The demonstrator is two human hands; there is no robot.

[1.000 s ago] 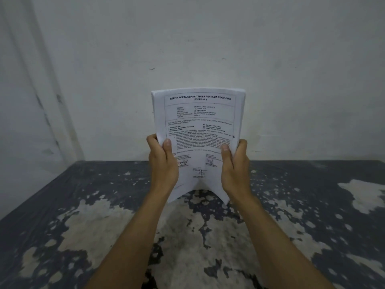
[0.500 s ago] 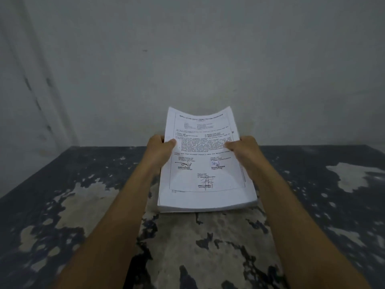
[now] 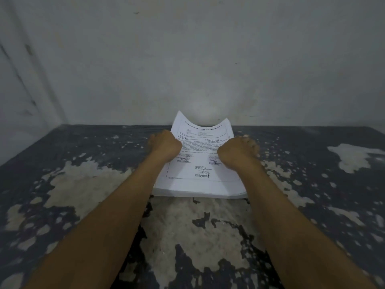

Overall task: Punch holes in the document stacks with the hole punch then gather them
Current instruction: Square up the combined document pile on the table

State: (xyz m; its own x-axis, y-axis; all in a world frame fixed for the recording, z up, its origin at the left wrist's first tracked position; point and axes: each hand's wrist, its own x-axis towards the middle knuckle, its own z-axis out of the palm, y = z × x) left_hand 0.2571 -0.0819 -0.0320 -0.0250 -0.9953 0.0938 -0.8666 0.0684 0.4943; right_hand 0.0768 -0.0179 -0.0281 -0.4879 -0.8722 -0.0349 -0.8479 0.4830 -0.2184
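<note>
**Stack down flat, long axis running away from me**

The floor [image 3: 312, 205], dark with pale worn patches, fills the lower view and meets the grey wall [image 3: 187, 59] at the far side. Between my forearms lies the document stack [image 3: 200, 180], printed side up, its long axis pointing straight away from me toward the wall. Its near short edge sits on the floor, squared and thick; its far end curls upward in front of the wall's base.

My left hand [image 3: 164, 146] grips the stack's left long edge, fingers curled round it. My right hand [image 3: 239, 152] grips the right long edge the same way, knuckles up. Both hands sit about midway along the sheet, level with each other, so neither is nearer to it.

No hole punch shows anywhere in view, and I see no other stack. I judge the next move is to let go and reach for the punch, wherever it lies. Nothing stands in the way here; the risk is the curled far end fanning the sheets once I release.
</note>
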